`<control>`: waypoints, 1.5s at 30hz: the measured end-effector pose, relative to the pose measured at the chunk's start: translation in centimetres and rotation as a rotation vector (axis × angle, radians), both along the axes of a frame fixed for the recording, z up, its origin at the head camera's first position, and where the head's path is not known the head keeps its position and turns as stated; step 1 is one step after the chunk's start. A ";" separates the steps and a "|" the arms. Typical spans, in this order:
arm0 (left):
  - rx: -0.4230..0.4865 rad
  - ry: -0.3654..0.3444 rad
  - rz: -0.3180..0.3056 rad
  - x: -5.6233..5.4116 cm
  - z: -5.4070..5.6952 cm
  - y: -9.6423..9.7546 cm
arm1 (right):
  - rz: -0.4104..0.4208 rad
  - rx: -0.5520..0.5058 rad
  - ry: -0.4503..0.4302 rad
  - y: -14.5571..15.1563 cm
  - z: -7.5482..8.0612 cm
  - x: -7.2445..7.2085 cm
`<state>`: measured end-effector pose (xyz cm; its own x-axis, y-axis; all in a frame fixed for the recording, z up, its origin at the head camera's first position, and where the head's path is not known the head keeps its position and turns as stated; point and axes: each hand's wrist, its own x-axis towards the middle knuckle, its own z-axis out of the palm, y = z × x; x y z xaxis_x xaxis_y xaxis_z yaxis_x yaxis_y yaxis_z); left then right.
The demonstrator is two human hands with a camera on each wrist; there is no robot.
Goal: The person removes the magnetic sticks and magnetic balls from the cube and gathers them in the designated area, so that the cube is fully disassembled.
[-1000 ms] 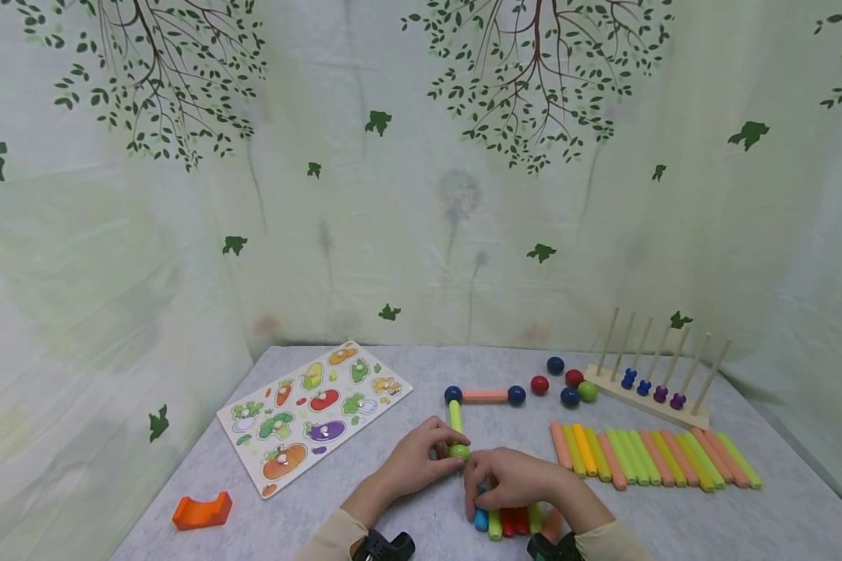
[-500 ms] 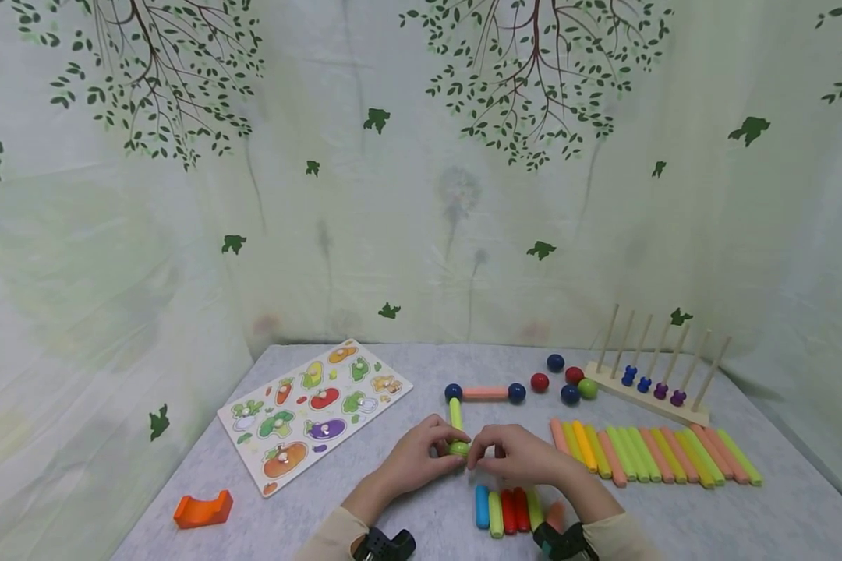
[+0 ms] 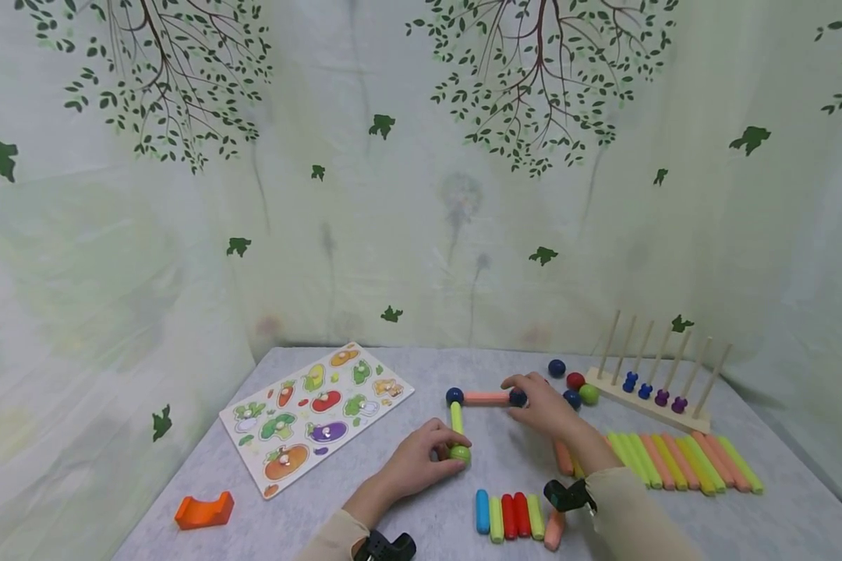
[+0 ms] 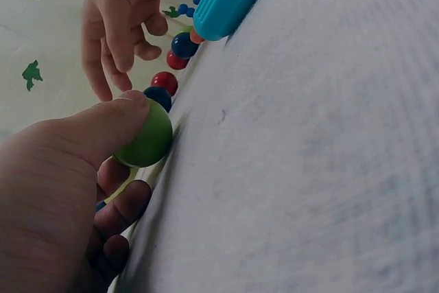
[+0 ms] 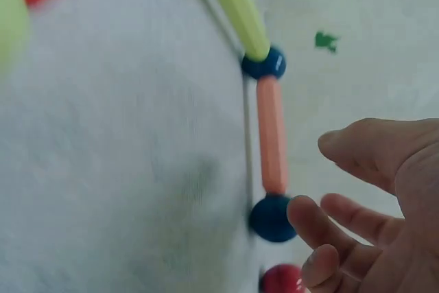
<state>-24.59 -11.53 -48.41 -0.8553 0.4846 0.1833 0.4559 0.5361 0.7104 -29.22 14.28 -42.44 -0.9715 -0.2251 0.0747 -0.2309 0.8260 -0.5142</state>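
My left hand point(image 3: 421, 460) pinches a green ball point(image 4: 152, 138) between thumb and fingers, low over the table. From that ball a light green stick point(image 3: 457, 418) runs back to a dark blue ball point(image 3: 454, 396). A salmon-coloured stick point(image 5: 272, 135) joins this blue ball to a second dark blue ball point(image 5: 272, 219) on the right. Close beside the second ball is my right hand point(image 3: 543, 407), its thumb and fingers spread apart with nothing between them. In the right wrist view a fingertip overlaps the edge of that ball.
Loose red, blue and green balls point(image 3: 589, 394) lie behind my right hand, near a wooden peg rack point(image 3: 702, 421). Long coloured sticks point(image 3: 663, 461) line the right side. Short sticks point(image 3: 509, 516) lie in front. A vegetable picture board point(image 3: 302, 460) and an orange curved block point(image 3: 204, 511) are left.
My right hand has left the short blue stick and the green ball, moving back and right to the far blue ball. My left hand stays on the green ball.
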 end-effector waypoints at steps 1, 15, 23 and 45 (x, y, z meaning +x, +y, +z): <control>0.001 0.001 0.000 0.0 0.0 0.0 | -0.007 0.014 0.003 0.2 -0.1 -0.5; 0.006 0.007 0.002 -0.2 0.0 0.1 | -0.001 0.050 -0.161 0.8 -1.3 -2.7; 0.003 0.002 0.015 -0.3 -0.1 0.0 | 0.007 0.041 -0.157 0.1 -1.4 -2.5; 0.013 0.002 0.007 -0.1 0.0 0.2 | 0.043 0.131 -0.084 0.7 -2.0 -2.8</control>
<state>-24.72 -11.32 -48.46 -0.8585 0.4760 0.1909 0.4532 0.5302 0.7166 -32.04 15.02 -44.49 -0.9622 -0.2693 -0.0397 -0.2282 0.8776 -0.4216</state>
